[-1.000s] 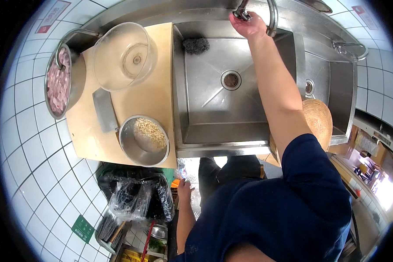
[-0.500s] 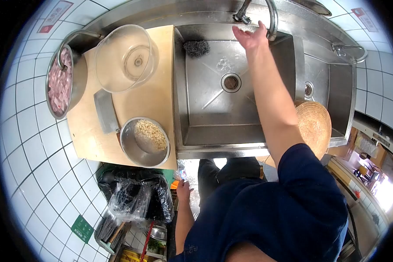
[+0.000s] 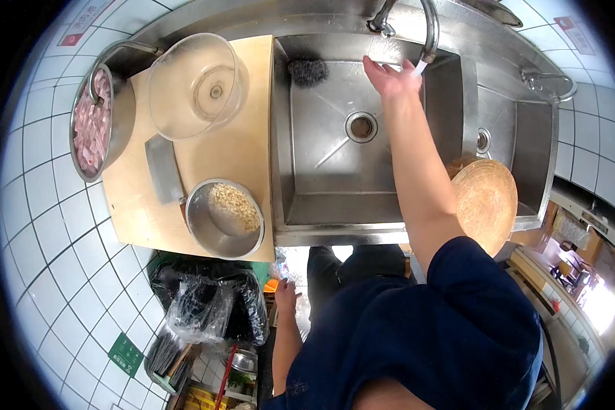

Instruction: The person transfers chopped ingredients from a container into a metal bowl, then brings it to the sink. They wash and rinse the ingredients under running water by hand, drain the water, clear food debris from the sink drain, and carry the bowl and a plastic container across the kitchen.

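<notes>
Water runs from the curved faucet spout onto my right hand, which is held palm up over the back of the large steel sink. Its fingers are apart and nothing is in them. The faucet handle is just beyond the fingertips. My left hand hangs low beside my body, below the counter edge, with its fingers loosely apart and empty. A dark scouring pad lies at the sink's back left corner.
On the wooden board are a clear bowl, a cleaver and a steel bowl with pale pieces. A pot of meat stands left. A round wooden block is at right; a black-lined bin stands below.
My right hand has left the faucet handle and moved down and toward me, under the spout. Water now runs onto it. My left hand has barely moved.
</notes>
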Available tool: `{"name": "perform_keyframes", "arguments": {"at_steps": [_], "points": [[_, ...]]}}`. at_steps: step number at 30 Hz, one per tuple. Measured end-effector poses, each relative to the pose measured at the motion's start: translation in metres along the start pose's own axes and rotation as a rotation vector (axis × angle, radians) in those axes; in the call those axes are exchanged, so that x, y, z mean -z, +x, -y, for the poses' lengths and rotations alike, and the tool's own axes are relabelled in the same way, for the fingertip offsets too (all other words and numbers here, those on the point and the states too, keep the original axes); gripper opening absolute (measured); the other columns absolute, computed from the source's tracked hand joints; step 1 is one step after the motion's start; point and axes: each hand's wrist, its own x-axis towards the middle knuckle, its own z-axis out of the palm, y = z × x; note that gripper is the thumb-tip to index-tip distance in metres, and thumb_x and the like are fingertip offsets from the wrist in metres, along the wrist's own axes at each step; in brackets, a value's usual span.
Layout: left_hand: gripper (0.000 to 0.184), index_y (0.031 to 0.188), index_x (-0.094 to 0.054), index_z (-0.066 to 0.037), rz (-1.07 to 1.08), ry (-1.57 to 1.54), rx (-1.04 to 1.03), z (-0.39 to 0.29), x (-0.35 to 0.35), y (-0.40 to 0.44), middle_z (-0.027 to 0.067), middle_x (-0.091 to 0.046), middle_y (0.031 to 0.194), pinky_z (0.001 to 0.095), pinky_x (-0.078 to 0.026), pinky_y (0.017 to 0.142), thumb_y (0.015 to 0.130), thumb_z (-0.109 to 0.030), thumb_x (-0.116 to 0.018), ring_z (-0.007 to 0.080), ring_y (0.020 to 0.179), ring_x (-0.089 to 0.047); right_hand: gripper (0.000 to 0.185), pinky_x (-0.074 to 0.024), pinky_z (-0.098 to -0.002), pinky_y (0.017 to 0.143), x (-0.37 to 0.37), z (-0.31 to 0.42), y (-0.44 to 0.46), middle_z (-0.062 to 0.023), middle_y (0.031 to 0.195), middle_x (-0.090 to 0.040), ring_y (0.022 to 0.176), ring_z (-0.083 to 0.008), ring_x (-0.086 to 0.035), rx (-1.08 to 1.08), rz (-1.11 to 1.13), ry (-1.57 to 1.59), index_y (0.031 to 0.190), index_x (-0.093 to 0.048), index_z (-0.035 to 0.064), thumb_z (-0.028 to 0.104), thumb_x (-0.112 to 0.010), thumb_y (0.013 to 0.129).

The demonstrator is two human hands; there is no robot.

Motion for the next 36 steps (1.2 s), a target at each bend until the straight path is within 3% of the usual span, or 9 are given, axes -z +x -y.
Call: {"name": "perform_keyframes", "arguments": {"at_steps": [1,5,12,19,25,29,31,32,36], "points": [[0.047,0.132,-0.051,0.006,0.000,0.006,0.001,0.000,0.000,0.000,0.0096,-0.059,0.094,0.0339,-0.062,0.062,0.090,-0.012,-0.057,0.0169,0.079,-0.061,0.071,-0.0114,-0.0506,0.123,0.005,0.004,-0.002,-0.0178,0.164,-0.004,0.152,-0.0336,-0.006,0.039,0.110,-0.057,0.157,-0.002,0.0046,0.038,-0.031,0.101],[0.046,0.132,-0.052,0.006,-0.003,0.018,0.010,-0.001,-0.002,0.001,0.0099,-0.059,0.095,0.0341,-0.062,0.062,0.090,-0.011,-0.057,0.0171,0.079,-0.061,0.074,-0.0087,-0.0443,0.123,-0.013,0.017,-0.028,-0.0161,0.164,-0.003,0.152,-0.0289,-0.005,-0.035,0.090,-0.012,0.155,0.000,-0.0007,0.036,-0.033,0.100],[0.046,0.133,-0.049,0.005,0.045,-0.016,0.017,0.004,-0.002,0.014,0.0099,-0.058,0.097,0.0332,-0.062,0.061,0.091,-0.011,-0.057,0.0166,0.077,-0.060,0.071,-0.0096,-0.0443,0.123,-0.047,0.019,-0.031,-0.0179,0.163,-0.007,0.152,-0.0290,-0.006,-0.053,0.098,0.081,0.154,-0.005,-0.0030,0.033,-0.034,0.100],[0.044,0.131,-0.051,0.005,0.038,-0.018,0.019,0.004,-0.002,0.010,0.0091,-0.058,0.095,0.0341,-0.061,0.062,0.092,-0.013,-0.057,0.0166,0.078,-0.060,0.081,-0.0098,-0.0443,0.123,-0.046,0.016,-0.018,-0.0199,0.163,-0.003,0.152,-0.0302,-0.007,-0.101,0.199,0.035,0.155,0.004,-0.0010,0.039,-0.036,0.098],[0.045,0.131,-0.051,0.006,0.047,-0.001,0.019,0.012,0.000,0.015,0.0097,-0.057,0.096,0.0329,-0.062,0.061,0.090,-0.011,-0.057,0.0164,0.077,-0.060,0.070,-0.0118,-0.0520,0.122,-0.041,0.024,0.017,-0.0251,0.160,-0.009,0.150,-0.0353,-0.011,-0.097,0.349,0.077,0.154,-0.010,0.0012,0.038,-0.035,0.099],[0.045,0.132,-0.051,0.006,0.071,-0.031,0.021,0.018,0.003,0.021,0.0101,-0.058,0.096,0.0330,-0.062,0.062,0.090,-0.012,-0.057,0.0171,0.079,-0.061,0.058,-0.0149,-0.0574,0.120,-0.061,0.018,-0.015,-0.0287,0.154,-0.020,0.146,-0.0424,-0.019,0.056,0.183,-0.023,0.149,-0.017,-0.0001,0.030,-0.032,0.102],[0.033,0.124,-0.055,0.000,0.036,-0.010,-0.004,0.020,-0.001,0.024,0.0046,-0.054,0.081,0.0326,-0.058,0.057,0.095,-0.016,-0.055,0.0125,0.066,-0.055,0.056,-0.0161,-0.0588,0.120,-0.072,0.011,-0.045,-0.0298,0.152,-0.021,0.144,-0.0447,-0.021,0.149,0.185,-0.097,0.149,-0.016,-0.0013,0.027,-0.031,0.103],[0.028,0.120,-0.057,-0.003,0.018,0.001,-0.017,0.021,-0.002,0.024,0.0019,-0.053,0.074,0.0324,-0.056,0.055,0.097,-0.017,-0.054,0.0102,0.060,-0.052,0.057,-0.0168,-0.0593,0.119,-0.071,0.016,-0.039,-0.0302,0.153,-0.019,0.144,-0.0451,-0.021,0.125,0.208,-0.087,0.149,-0.015,-0.0014,0.026,-0.032,0.102],[0.029,0.120,-0.058,-0.002,0.026,0.018,-0.038,0.016,-0.003,0.024,0.0031,-0.055,0.075,0.0337,-0.057,0.055,0.096,-0.019,-0.055,0.0121,0.061,-0.054,0.063,-0.0195,-0.0614,0.117,-0.068,0.046,-0.006,-0.0315,0.156,-0.013,0.143,-0.0468,-0.022,-0.048,0.211,0.066,0.150,-0.011,-0.0022,0.025,-0.038,0.099]]}}
